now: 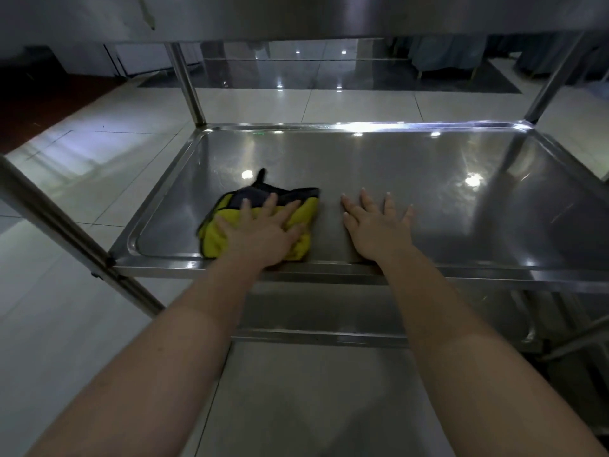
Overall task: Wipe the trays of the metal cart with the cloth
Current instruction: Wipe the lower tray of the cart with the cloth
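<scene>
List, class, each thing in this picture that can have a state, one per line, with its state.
cloth, crumpled, lying on the middle tray near its front left corner.
left hand, fingers straight, presses down on the cloth.
right hand, fingers spread, rests on bare metal, apart from the cloth.
middle tray, shiny, bearing the cloth and both hands.
</scene>
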Tool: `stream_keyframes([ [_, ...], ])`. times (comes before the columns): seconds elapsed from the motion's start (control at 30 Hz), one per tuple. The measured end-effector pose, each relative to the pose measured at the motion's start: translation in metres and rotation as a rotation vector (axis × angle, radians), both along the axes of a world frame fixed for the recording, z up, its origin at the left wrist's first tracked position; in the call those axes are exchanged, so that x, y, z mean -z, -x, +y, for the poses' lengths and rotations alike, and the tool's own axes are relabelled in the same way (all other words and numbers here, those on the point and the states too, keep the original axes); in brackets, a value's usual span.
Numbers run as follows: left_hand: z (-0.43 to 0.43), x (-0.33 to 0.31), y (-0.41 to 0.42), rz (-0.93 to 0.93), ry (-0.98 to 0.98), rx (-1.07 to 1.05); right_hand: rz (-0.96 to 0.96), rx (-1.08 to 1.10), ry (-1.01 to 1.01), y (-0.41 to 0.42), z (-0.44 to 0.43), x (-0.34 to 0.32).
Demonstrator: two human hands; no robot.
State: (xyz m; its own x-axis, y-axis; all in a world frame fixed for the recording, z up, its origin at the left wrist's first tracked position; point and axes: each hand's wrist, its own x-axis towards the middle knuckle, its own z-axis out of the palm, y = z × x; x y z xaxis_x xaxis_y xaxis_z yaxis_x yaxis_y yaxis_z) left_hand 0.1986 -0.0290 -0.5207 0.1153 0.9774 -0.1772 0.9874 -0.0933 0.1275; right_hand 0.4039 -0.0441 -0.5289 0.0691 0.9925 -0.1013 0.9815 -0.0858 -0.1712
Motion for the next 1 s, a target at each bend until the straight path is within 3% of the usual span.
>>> stream_keyframes([
  [0.2, 0.028, 0.022, 0.152, 0.105, 0.02, -0.185, -0.001, 0.018, -0.009, 0.007, 0.004, 0.002],
  [0.37, 0.008, 0.009, 0.08, 0.071, 0.03, -0.23, -0.032, 0.026, 0.016, 0.009, 0.002, 0.002],
  [0.47, -0.01, -0.004, -0.007, 0.031, 0.018, -0.111, 0.0, 0.026, 0.047, 0.009, 0.005, -0.001],
  [0.53, -0.02, -0.004, -0.06, 0.01, 0.012, -0.004, 0.169, 0.1, 0.018, 0.005, 0.006, -0.009],
  [0.63, -0.027, -0.006, -0.109, 0.012, 0.078, 0.12, 0.882, 0.302, -0.137, -0.016, -0.006, -0.036],
  [0.67, -0.029, -0.009, -0.115, 0.012, 0.097, 0.15, 1.067, 0.337, -0.187, -0.023, -0.013, -0.043],
  [0.7, -0.031, -0.011, -0.115, -0.018, 0.109, 0.17, 1.127, 0.341, -0.231, -0.028, -0.02, -0.05],
  [0.8, -0.023, -0.021, -0.082, -0.258, 0.053, 0.158, 0.951, 0.239, -0.296, -0.022, -0.024, -0.054],
  [0.87, -0.006, -0.024, -0.039, -0.353, -0.117, 0.117, 0.682, 0.079, -0.273, 0.0, -0.016, -0.048],
  [0.93, 0.017, -0.016, 0.011, -0.227, -0.23, 0.115, 0.333, -0.091, -0.125, 0.032, -0.005, -0.037],
  [1.0, 0.036, -0.005, 0.058, -0.117, -0.174, 0.064, 0.086, -0.107, 0.054, 0.065, 0.003, -0.025],
])
